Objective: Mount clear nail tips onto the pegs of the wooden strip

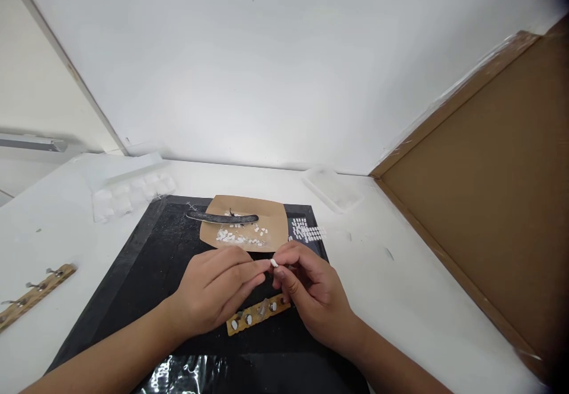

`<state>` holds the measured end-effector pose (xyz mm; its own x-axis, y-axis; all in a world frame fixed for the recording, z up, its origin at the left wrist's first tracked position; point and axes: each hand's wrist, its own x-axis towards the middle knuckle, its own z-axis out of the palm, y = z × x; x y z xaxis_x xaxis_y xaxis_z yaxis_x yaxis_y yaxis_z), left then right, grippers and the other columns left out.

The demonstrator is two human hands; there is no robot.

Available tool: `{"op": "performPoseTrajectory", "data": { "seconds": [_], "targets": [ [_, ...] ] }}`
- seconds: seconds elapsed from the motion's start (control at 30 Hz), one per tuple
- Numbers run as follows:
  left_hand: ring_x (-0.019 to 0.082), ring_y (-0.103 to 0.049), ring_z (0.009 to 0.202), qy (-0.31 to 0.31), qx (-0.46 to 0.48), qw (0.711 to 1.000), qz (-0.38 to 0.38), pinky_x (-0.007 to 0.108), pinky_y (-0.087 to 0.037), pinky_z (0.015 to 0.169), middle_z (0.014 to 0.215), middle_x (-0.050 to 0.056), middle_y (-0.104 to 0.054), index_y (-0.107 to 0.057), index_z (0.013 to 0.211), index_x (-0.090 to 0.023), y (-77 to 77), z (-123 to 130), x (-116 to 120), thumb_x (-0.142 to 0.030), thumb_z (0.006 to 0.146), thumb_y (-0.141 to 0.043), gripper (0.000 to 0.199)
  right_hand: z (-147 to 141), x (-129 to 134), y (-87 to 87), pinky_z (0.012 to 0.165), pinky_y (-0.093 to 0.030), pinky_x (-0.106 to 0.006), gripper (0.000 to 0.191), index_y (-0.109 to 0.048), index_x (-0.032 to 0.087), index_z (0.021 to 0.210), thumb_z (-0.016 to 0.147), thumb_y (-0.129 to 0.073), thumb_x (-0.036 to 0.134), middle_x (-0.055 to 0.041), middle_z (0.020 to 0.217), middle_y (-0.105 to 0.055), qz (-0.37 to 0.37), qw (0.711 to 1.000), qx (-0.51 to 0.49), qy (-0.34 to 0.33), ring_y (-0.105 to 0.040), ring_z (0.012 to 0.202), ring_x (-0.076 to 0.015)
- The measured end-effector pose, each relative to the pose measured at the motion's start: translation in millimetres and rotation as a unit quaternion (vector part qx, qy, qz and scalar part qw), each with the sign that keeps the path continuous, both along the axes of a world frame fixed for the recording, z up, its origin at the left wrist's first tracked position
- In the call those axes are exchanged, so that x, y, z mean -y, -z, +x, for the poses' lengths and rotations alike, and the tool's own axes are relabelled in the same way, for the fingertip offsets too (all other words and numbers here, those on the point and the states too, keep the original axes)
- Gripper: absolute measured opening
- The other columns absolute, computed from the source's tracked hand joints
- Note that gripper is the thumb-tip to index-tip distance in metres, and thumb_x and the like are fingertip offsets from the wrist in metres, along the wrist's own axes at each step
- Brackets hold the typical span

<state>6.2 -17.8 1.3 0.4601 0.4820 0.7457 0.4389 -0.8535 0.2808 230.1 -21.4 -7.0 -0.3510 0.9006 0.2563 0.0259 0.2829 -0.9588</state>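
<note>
My right hand (pixel 313 296) is closed in a pinch, with thumb and index finger on a small white nail tip (pixel 274 262). My left hand (pixel 217 287) has its fingers stretched out, and its index fingertip touches the nail tip from the left. Just below both hands, a wooden strip (pixel 255 316) lies on the black mat, with several pegs bearing white oval pieces; my right hand covers its right end. Behind the hands, a brown paper tray (pixel 275 210) holds loose white bits (pixel 231 238) and a dark curved nail file (pixel 222 218).
Under everything lies a black mat (pixel 133 287) on the white table. Small white tabs (pixel 306 231) lie at the mat's right edge. A clear box (pixel 333 188) stands behind, a clear compartment tray (pixel 133 195) back left, another pegged strip (pixel 38 293) far left. Cardboard (pixel 484 198) rises right.
</note>
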Motion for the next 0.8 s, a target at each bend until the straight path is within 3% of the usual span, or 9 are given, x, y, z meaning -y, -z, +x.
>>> {"op": "performPoseTrajectory", "data": {
  "seconds": [0.17,0.33,0.53,0.8],
  "targets": [
    [0.016,-0.070,0.078,0.004,0.058,0.998,-0.002,0.025,-0.058,0.068,0.089,0.007,-0.074,-0.071,0.115,-0.013,0.1,-1.1,-4.1,-0.008,0.099,-0.064,0.018,4.0,-3.8,-1.7,0.057,-0.053,-0.025,0.014,-0.070,0.023,0.101,0.108,-0.059,0.028,-0.0044,0.096,-0.063,0.058,0.998,0.035,-0.002,-0.063,0.070,-0.0122],
    [0.015,-0.066,0.079,0.044,0.050,0.998,-0.014,0.025,-0.057,0.069,0.089,0.006,-0.071,-0.071,0.116,-0.012,1.7,0.5,-6.7,-0.004,0.094,-0.072,0.023,6.2,-5.8,-4.7,0.061,-0.051,-0.026,0.015,-0.069,0.023,0.097,0.108,-0.058,0.026,-0.0017,0.088,-0.062,0.059,0.997,0.045,-0.022,-0.061,0.068,-0.0117],
    [0.014,-0.066,0.080,0.052,0.054,0.997,-0.023,0.025,-0.056,0.070,0.091,0.005,-0.070,-0.072,0.118,-0.013,3.5,1.8,-4.1,-0.005,0.092,-0.077,0.028,6.8,-8.7,-6.3,0.074,-0.050,-0.029,0.013,-0.069,0.023,0.096,0.106,-0.061,0.023,-0.0016,0.088,-0.064,0.105,0.992,0.055,-0.045,-0.062,0.083,-0.0156],
    [0.014,-0.066,0.082,0.056,0.067,0.996,-0.036,0.026,-0.056,0.073,0.092,0.005,-0.071,-0.071,0.117,-0.014,4.0,5.9,-3.4,-0.005,0.094,-0.074,0.025,6.3,-8.4,-6.7,0.073,-0.049,-0.030,0.015,-0.067,0.022,0.092,0.106,-0.060,0.023,-0.0015,0.087,-0.063,0.096,0.993,0.046,-0.053,-0.060,0.080,-0.0156]
  ]
}}
